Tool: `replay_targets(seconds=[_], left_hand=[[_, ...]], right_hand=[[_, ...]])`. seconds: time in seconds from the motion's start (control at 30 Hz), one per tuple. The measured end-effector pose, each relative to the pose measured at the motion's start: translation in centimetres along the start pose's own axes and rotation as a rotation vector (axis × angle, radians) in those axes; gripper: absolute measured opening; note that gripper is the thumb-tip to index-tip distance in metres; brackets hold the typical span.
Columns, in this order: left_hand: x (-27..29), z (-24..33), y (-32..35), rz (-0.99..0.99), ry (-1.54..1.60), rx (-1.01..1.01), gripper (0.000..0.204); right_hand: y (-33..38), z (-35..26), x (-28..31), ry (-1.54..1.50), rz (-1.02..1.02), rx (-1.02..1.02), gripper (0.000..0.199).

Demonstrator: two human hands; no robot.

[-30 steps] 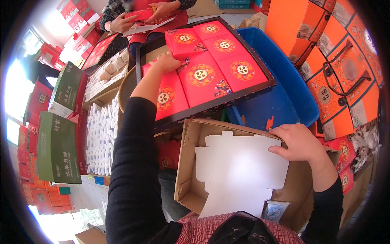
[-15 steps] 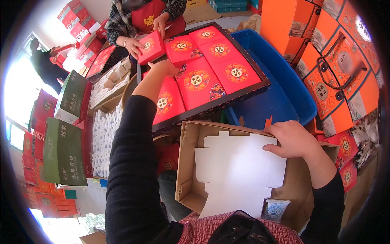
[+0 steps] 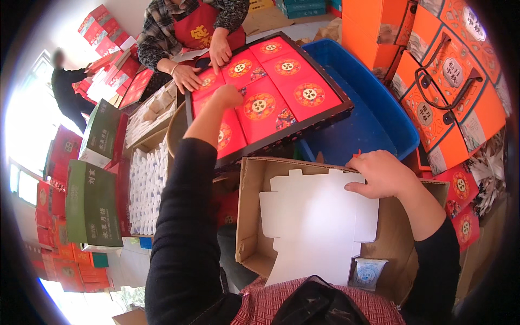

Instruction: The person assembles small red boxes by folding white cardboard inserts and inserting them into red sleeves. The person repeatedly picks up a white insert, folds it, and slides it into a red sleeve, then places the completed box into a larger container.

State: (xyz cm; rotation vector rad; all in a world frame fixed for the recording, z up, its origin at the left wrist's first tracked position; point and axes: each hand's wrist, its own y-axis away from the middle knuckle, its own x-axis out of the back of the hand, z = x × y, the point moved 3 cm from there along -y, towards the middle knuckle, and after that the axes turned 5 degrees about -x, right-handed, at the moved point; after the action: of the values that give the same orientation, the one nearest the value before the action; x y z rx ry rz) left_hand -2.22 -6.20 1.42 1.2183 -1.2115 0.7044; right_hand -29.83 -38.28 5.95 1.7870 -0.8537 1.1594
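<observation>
Left hand curled over red boxes, grip unclear; right hand pinching carton rim.

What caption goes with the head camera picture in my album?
Left hand over a tray of red boxes, right hand at the edge of a carton.

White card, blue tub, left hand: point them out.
White card (image 3: 314,222): head view, on the middle of its flat face.
Blue tub (image 3: 360,127): head view, on its bare inside.
Left hand (image 3: 227,97): head view, on the back of it.
</observation>
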Motion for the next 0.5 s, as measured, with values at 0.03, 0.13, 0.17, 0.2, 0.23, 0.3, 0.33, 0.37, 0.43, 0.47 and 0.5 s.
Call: replay_targets(seconds=[0.03, 0.13, 0.17, 0.2, 0.23, 0.3, 0.33, 0.37, 0.43, 0.47, 0.5], left_hand=[[0.5, -1.8, 0.6, 0.041, -0.067, -0.058, 0.047], [1.7, -4.7, 4.4, 0.393, 0.084, -0.042, 0.041], [2.5, -1.1, 7.4, 0.522, 0.359, -0.065, 0.04], [2.4, 0.9, 10.4, 0.605, 0.474, -0.139, 0.044], [2.2, 3.5, 14.1, 0.588, 0.639, -0.205, 0.043], [-1.1, 5.3, 21.0, 0.658, 0.755, -0.389, 0.037], [-2.7, 6.9, 25.2, 0.686, 0.795, -0.356, 0.037], [-4.4, 8.4, 28.7, 0.725, 0.762, -0.412, 0.038], [-9.2, 10.5, 34.4, 0.678, 1.04, -0.363, 0.037], [-11.3, 11.6, 36.6, 0.601, 1.056, -0.29, 0.039], [-13.3, 12.8, 38.5, 0.548, 1.073, -0.19, 0.04]], right_hand=[[-0.2, -0.2, 0.2, 0.005, -0.01, -0.004, 0.042], [-1.7, -0.3, 0.4, 0.019, 0.091, 0.073, 0.039], [-1.0, 0.7, -0.1, 0.017, 0.115, 0.055, 0.037], [-0.4, 0.9, 0.4, 0.039, 0.353, 0.143, 0.031], [0.5, 0.8, 0.6, 0.051, 0.586, 0.222, 0.025], [1.9, -2.0, 2.1, -0.171, 0.866, 0.389, 0.013], [3.1, -3.3, 2.0, -0.257, 0.807, 0.333, 0.012], [4.5, -4.6, 1.9, -0.334, 0.748, 0.27, 0.011], [6.6, -5.3, 0.4, -0.39, 0.655, 0.163, 0.01], [7.4, -4.7, -1.1, -0.367, 0.623, 0.112, 0.01], [8.1, -3.9, -2.4, -0.345, 0.584, 0.069, 0.009]])
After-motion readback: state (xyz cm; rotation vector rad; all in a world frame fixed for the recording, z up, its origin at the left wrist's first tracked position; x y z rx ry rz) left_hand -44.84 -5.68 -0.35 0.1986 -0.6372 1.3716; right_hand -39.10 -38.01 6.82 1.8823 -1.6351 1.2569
